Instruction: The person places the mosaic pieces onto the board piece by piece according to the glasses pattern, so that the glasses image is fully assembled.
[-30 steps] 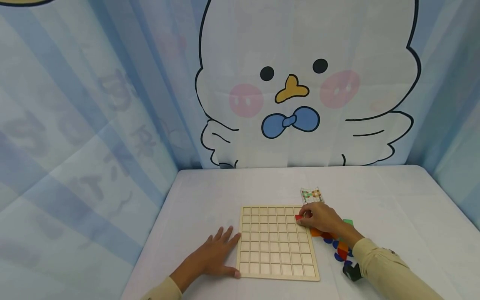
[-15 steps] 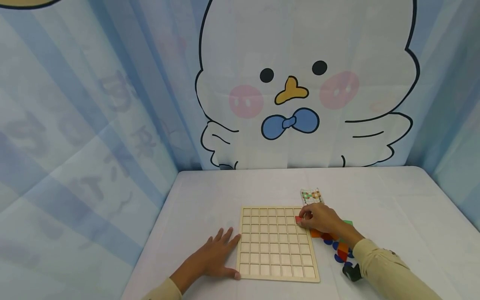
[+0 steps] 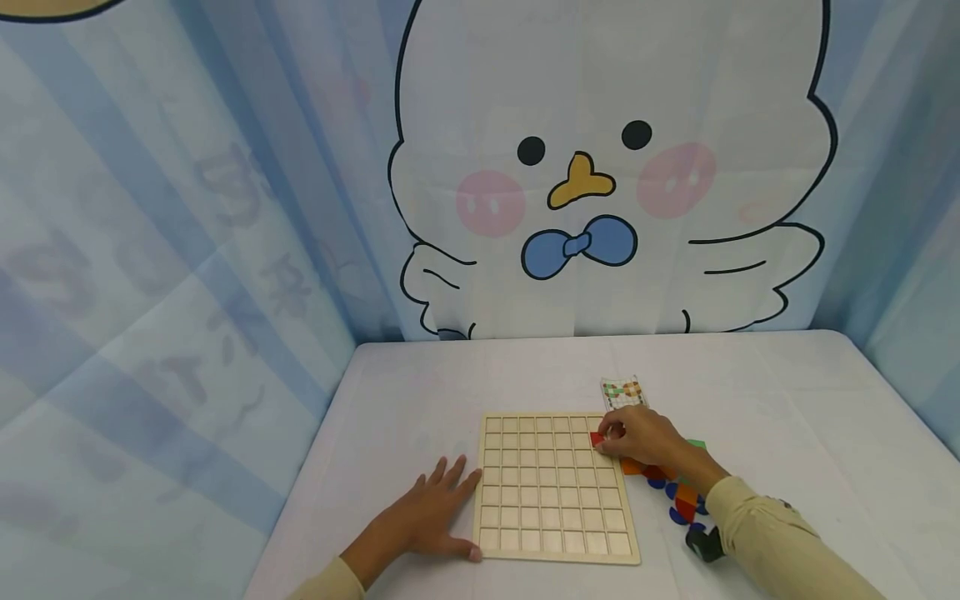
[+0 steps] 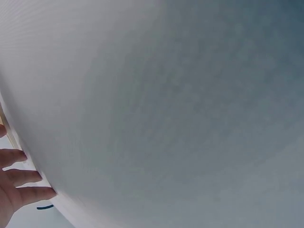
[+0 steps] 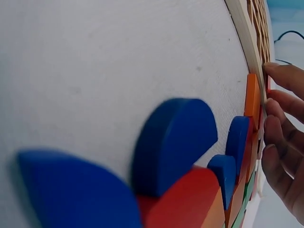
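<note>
- Our right hand [image 3: 636,433] pinches the red block [image 3: 596,438] near the board's [image 3: 550,476] far right corner; we should square it to the grid.
- Our left hand [image 3: 431,510], fingers spread, lies at the left edge; bracing there should prevent sliding.
- We'd best lift clear of the loose blocks [image 3: 686,498].

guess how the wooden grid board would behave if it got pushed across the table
The wooden grid board looks stiff, its straight frame showing no bend. Broad, thin and flat on the white table, it would probably slide rather than roll or tip. A leftward push might meet the left hand, spread at the board's left edge.
</note>
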Motion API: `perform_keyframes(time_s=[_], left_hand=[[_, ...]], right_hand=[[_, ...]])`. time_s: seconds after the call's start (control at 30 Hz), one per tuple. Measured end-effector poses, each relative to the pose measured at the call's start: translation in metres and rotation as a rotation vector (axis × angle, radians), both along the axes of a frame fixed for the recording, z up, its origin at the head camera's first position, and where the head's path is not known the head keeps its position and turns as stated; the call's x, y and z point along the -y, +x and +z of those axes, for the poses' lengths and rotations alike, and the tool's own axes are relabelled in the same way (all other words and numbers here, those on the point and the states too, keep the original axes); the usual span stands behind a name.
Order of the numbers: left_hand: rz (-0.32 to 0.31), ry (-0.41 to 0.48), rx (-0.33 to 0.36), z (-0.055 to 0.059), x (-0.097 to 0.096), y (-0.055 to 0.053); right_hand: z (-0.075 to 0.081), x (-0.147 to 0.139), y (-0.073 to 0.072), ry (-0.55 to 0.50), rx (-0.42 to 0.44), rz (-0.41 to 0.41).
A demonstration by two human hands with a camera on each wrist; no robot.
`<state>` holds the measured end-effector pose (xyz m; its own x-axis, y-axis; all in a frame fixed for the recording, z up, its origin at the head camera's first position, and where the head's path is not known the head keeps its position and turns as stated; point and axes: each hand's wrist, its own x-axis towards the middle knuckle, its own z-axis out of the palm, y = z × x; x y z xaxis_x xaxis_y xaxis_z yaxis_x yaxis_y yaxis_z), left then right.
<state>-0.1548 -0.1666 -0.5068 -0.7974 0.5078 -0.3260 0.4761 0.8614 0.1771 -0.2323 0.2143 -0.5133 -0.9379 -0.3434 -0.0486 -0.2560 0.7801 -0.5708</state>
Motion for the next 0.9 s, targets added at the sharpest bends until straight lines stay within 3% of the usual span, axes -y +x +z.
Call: perform_keyframes(time_s=[0.37,0.63,0.9], left_hand=[[-0.001,-0.003,0.001,0.002,-0.001,0.002],[0.001,0.009,-0.001,0.003,-0.001,0.0],[0.014,0.01,0.013,-0.001,0.0,-0.001]], right_hand=[[-0.003,-0.028,-0.006,-0.151,0.026,0.037],[-0.004,-0.053,-0.006,-0.113,0.005,-0.074],[-0.009,-0.064,-0.004,-0.067,0.011,-0.128]])
